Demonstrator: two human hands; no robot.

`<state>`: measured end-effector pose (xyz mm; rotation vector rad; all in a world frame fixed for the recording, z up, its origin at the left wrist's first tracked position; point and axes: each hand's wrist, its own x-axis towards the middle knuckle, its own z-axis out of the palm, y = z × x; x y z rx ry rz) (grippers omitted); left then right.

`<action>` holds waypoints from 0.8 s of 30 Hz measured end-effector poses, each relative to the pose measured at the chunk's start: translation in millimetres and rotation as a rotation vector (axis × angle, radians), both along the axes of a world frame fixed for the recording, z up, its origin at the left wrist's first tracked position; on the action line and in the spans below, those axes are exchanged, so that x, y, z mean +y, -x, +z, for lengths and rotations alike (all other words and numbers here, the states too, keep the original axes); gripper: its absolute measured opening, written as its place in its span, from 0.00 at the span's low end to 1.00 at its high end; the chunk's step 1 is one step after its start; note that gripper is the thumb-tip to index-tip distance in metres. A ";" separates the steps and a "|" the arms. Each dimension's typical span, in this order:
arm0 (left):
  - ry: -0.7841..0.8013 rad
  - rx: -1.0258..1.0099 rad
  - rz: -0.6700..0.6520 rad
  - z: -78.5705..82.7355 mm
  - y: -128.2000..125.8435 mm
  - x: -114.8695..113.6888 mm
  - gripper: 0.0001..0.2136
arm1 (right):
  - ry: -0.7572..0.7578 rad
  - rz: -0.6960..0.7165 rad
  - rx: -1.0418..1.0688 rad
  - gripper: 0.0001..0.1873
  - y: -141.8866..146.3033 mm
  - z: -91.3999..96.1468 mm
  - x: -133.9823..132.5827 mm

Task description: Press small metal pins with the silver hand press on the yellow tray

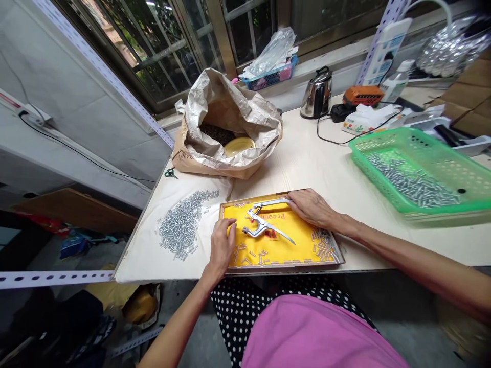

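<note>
Standing nearby: 1 person in a pink top and black polka-dot trousers sits at a pale wood counter, both hands on a tray.
Left hand: its grip is curled, with the fingers pressed together at the tray's near side, by the tool's head; I cannot tell whether it pinches anything.
Right hand: its grip lies with the fingers together over the end of the upper handle, touching it; I cannot tell whether it closes round it.
Tool: 1 pair of metal hand press pliers lies flat on the tray, near its middle, between the 2 hands.
Tray: 1 wooden-framed tray with a yellow printed lining holds loose silver metal pieces, scattered and bunched at the right corner; too many to count.
Cloth: 1 white cloth left of the tray carries a heap of silver metal pieces, also uncountable.
Basket: 1 green plastic basket on the right holds a layer of more such pieces.
Bag: 1 brown paper sack holds dark granules and 1 round yellow dish.
Windowsill: 1 blue basket holds a clear plastic bag.
Counter's far end: 1 steel kettle.
</note>
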<state>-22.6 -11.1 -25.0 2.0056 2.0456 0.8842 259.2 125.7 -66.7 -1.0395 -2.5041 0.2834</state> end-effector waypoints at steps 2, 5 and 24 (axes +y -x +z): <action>0.023 0.085 0.050 1.2 9.2 8.8 0.09 | 0.054 -0.085 0.057 0.20 -10.0 2.3 -4.9; 0.104 0.295 0.233 5.0 17.1 11.3 0.15 | 0.202 -0.273 0.223 0.19 -32.0 4.7 -15.5; 0.451 0.533 0.278 88.8 11.7 19.4 0.16 | 0.399 -0.588 0.326 0.20 -61.3 -20.0 -63.2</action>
